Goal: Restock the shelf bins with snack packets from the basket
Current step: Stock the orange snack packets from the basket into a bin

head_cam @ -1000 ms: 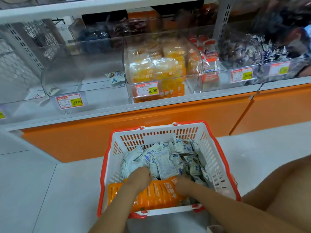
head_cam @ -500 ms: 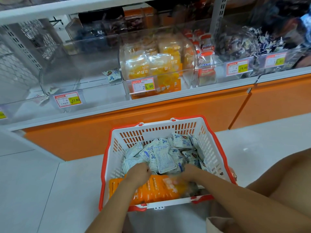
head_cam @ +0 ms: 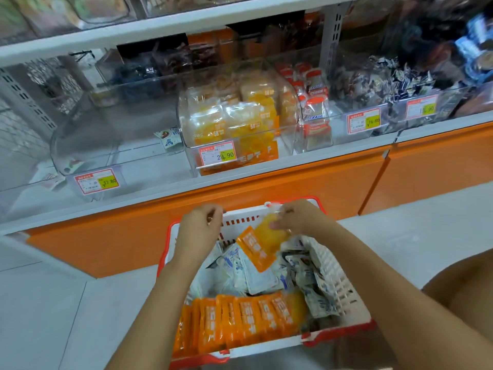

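Observation:
A white basket with a red rim [head_cam: 338,287] stands on the floor below the shelf. It holds a row of orange snack packets [head_cam: 240,321] at its near end and several white-and-blue packets [head_cam: 256,273] behind them. My right hand [head_cam: 296,217] pinches the top of one orange packet [head_cam: 262,245], which hangs above the basket. My left hand [head_cam: 200,222] hovers beside it over the basket's far rim, fingers curled, holding nothing I can see. Straight ahead on the shelf sits a clear bin of matching orange packets [head_cam: 234,124].
A nearly empty clear bin [head_cam: 112,134] with a white-and-blue packet [head_cam: 168,138] stands to the left of the orange one. Bins of red-capped pouches [head_cam: 314,110] and dark wrapped sweets [head_cam: 378,84] lie to the right. An orange plinth [head_cam: 266,188] runs below the shelf edge. My knee [head_cam: 458,289] is at right.
Both hands rose out of the basket. The right hand lifted one orange packet from the row. The view moved closer to the shelf.

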The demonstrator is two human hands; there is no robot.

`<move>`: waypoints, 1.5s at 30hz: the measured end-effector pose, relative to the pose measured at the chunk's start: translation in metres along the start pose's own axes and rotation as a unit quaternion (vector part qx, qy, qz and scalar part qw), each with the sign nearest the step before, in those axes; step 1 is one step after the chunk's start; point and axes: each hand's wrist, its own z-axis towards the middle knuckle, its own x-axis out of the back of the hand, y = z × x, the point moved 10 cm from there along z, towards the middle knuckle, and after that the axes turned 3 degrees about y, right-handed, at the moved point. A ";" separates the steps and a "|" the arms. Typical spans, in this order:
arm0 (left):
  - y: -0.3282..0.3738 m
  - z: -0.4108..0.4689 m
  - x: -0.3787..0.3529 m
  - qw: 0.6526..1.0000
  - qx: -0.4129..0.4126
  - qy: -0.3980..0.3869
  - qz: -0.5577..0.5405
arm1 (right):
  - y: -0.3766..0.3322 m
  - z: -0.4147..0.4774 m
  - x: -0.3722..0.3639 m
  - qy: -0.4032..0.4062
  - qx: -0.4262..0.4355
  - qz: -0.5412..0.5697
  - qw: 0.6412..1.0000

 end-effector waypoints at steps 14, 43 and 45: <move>0.141 0.148 0.004 0.994 -0.101 0.001 0.039 | -0.212 0.030 0.220 0.368 0.204 -0.216 0.881; 0.117 0.200 -0.035 0.949 -0.103 -0.133 0.267 | -0.200 0.171 0.127 0.175 0.176 -0.634 0.732; 0.119 0.201 -0.034 0.949 -0.108 -0.124 0.270 | -0.206 0.172 0.128 0.194 0.196 -0.637 0.719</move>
